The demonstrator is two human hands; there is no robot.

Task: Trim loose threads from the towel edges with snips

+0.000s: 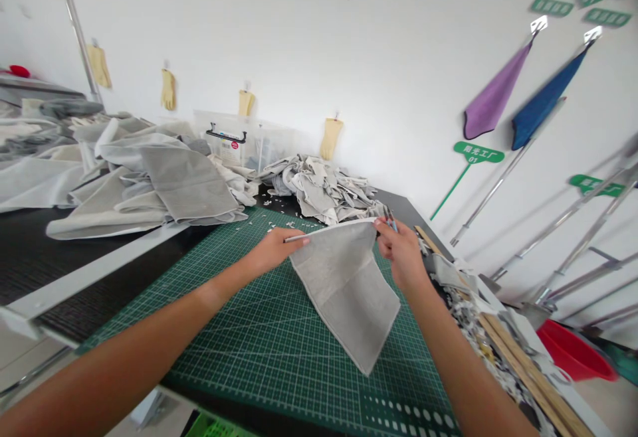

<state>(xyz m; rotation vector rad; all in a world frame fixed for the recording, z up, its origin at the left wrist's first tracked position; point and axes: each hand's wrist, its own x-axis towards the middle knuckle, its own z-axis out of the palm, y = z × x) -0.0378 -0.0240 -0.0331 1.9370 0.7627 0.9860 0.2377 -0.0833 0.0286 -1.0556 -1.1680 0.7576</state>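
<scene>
A grey cloth [343,277] with a stitched edge hangs between my two hands, held up by its top corners above the green cutting mat [224,344]. My left hand [279,248] pinches the left end of the top edge. At the right end, my right hand [399,248] is closed on the other corner. A small pair of snips [390,216] also sits in that right hand, its pointed tips sticking up past the fingers; most of it is hidden. The cloth's lower corner droops towards me, over the mat.
Heaped grey cloths [189,181] lie at the left, and another pile [323,188] is at the back. Behind stands a clear plastic box [254,138]. Wooden strips [518,364] and scraps line the right side, near a red basin [575,354]. White thread bits dot the mat's far edge.
</scene>
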